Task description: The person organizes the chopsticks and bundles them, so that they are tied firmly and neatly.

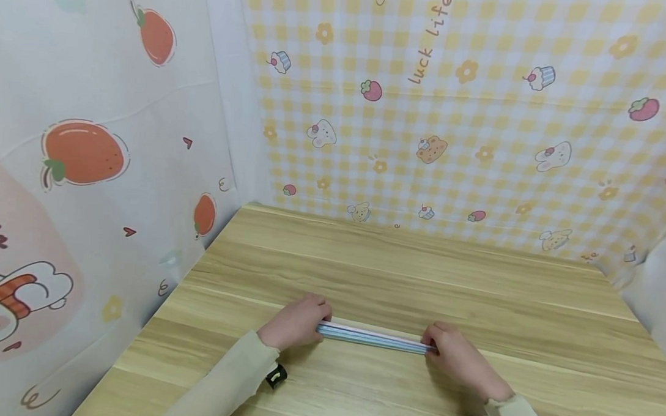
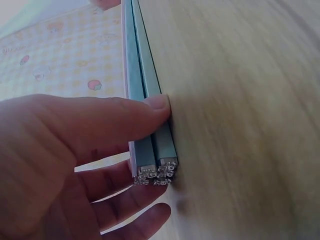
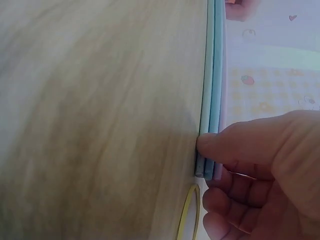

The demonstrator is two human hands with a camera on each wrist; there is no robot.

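Note:
A bundle of long pastel chopsticks (image 1: 375, 337), blue-green with pink along one side, lies across the space between my hands, low over the table. My left hand (image 1: 298, 323) pinches the left end; in the left wrist view its thumb (image 2: 125, 115) presses the side of the squared, silvery-ended chopsticks (image 2: 145, 150), with fingers behind and below. At the other end, my right hand (image 1: 457, 356) pinches the thinner tips. The right wrist view shows the thumb (image 3: 225, 145) across the rounded tips (image 3: 200, 167), fingers curled beneath.
The wood-grain table (image 1: 419, 272) extends around both hands. A yellow checked cloth (image 1: 402, 112) hangs behind it and a fruit-printed white cloth (image 1: 165, 116) at the left. A thin yellow loop (image 3: 185, 215) shows below the right thumb; its kind is unclear.

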